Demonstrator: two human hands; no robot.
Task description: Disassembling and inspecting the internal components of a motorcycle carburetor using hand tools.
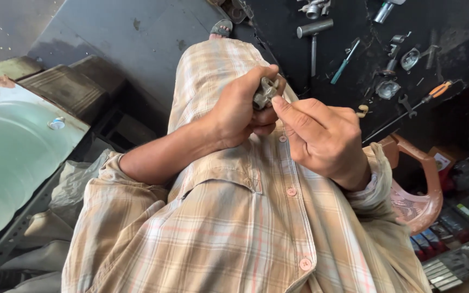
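My left hand (238, 111) is closed around a small grey metal part (265, 92), held in front of my plaid shirt (256, 228). My right hand (321, 138) is curled, and its index fingertip and thumb pinch at the lower edge of the same part. Most of the part is hidden inside my left fingers. Both hands meet at chest height, above a dark floor.
A black workbench (354, 87) at upper right carries a hammer (314, 33), a teal screwdriver (345, 62), orange-handled pliers (436, 90), a small wrench (406, 105) and several metal fittings. An orange plastic chair (420, 187) is at right. A pale green panel (12, 157) lies at left. My sandalled foot (221, 28) shows at top.
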